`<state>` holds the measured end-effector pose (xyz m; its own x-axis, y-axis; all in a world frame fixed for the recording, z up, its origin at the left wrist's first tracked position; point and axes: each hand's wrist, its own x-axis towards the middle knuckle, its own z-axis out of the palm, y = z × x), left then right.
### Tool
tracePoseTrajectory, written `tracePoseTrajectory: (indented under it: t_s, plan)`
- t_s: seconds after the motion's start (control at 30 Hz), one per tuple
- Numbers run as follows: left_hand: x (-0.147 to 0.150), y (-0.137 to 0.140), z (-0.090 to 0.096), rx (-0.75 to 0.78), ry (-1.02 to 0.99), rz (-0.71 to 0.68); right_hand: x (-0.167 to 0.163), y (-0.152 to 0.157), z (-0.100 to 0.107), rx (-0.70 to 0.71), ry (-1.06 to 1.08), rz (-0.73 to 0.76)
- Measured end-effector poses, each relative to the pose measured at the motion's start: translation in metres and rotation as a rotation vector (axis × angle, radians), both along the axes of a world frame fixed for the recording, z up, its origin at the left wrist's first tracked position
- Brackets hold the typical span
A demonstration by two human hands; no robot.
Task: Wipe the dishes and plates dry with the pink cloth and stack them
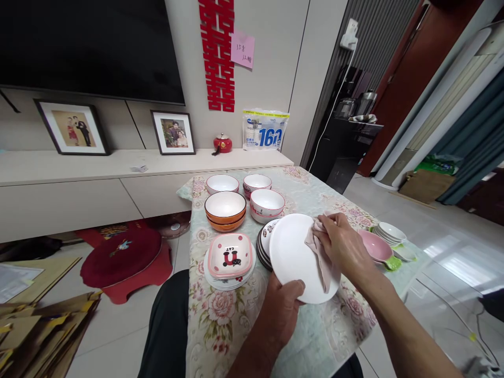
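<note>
A round white plate (pixel 291 252) is held tilted above the front of the table. My left hand (pixel 281 310) grips its lower left rim, thumb on the upper face. A pale pink cloth (pixel 321 257) is bunched in my right hand (pixel 340 241), pressed on the plate's right side, with a loose end hanging across it. Just left of the plate, partly hidden by it, stands a stack of dark-edged plates (pixel 263 244). Further left, a square dish with a cat design (pixel 230 255) rests on several white plates (pixel 224 286).
Behind the plates stand orange bowls (pixel 224 211) and white bowls with red rims (pixel 268 203). On the table's right lie a pink bowl (pixel 376 245) and stacked small white dishes (pixel 389 232). A red stool (pixel 126 262) and flattened cardboard (pixel 47 331) are on the floor at left.
</note>
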<state>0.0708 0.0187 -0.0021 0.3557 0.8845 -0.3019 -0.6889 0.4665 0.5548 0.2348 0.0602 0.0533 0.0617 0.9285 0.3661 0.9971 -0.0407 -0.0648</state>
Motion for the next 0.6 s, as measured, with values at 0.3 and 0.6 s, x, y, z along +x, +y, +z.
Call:
tracePoseTrajectory:
  t_s: [0.3, 0.6]
  plan:
    - [0.001, -0.001, 0.002, 0.022, 0.013, -0.057, -0.024, 0.005, -0.003, 0.192, 0.005, 0.212]
    - [-0.001, -0.001, 0.003, 0.115, -0.087, -0.097, -0.064, -0.014, 0.024, -0.037, -0.063, 0.717]
